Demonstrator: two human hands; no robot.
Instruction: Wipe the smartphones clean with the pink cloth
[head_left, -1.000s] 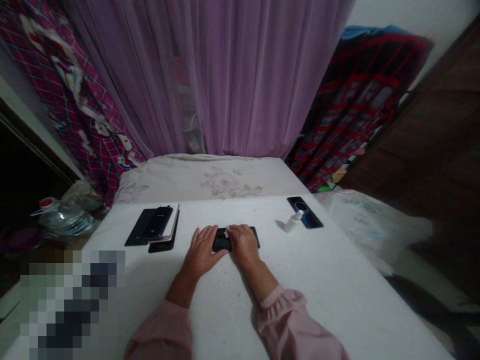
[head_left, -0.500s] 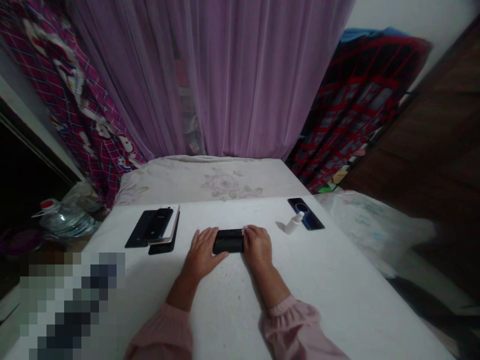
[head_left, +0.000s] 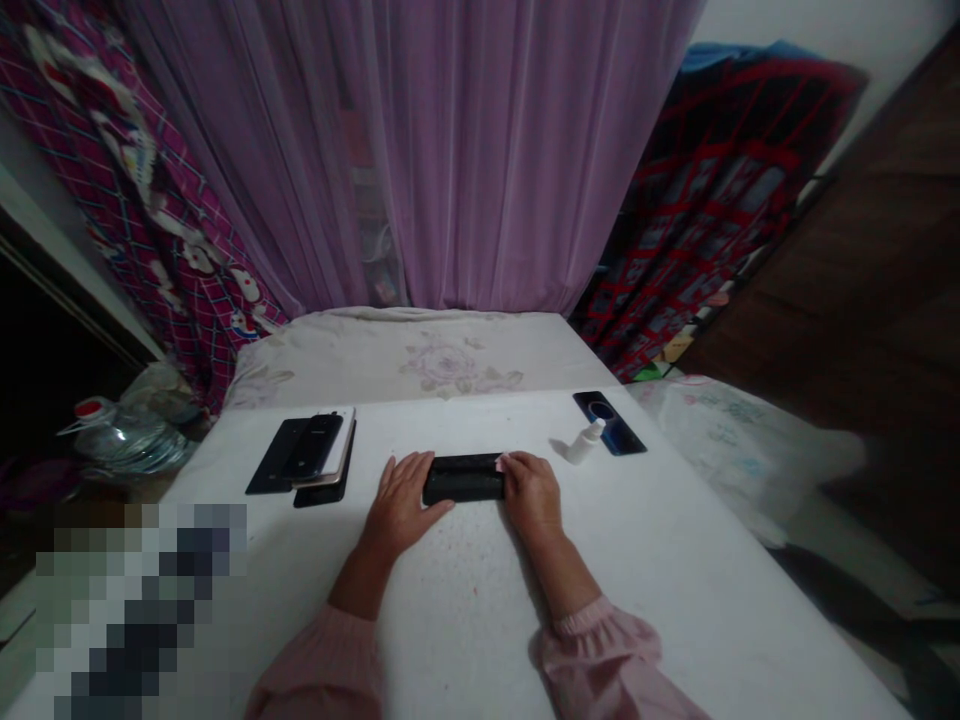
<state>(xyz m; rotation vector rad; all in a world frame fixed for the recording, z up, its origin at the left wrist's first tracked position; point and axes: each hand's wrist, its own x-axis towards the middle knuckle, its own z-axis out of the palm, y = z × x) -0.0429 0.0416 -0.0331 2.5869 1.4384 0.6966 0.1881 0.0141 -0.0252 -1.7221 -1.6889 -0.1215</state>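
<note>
1. Here's the black smartphone [head_left: 463, 479], lying flat on the white-covered table [head_left: 675, 560], just ahead of the person and near the middle of the table's width.
2. Its long axis runs straight across the view, left to right, nearly square to the table's front edge. Which end is the top? Can't tell from here, and neither end shows a clear marking.
3. The left hand [head_left: 405, 499] is flat on the table, its thumb side right against the phone's left end.
4. The right hand [head_left: 532, 493] is at the opposite end, with its fingertips [head_left: 504, 463] touching the phone's right edge.
5. So the hands are apart, one at each short end, bracketing the phone. How hard they press, you can't tell.
6. Pink sleeves [head_left: 592, 660] cover both forearms.
7. To the left lies a stack of phones [head_left: 315, 457], just beyond the left hand. To the right, a small white bottle [head_left: 586, 442] sits beside a phone with a blue screen [head_left: 609, 422].
8. Behind the table, a purple curtain [head_left: 480, 150] hangs.
</note>
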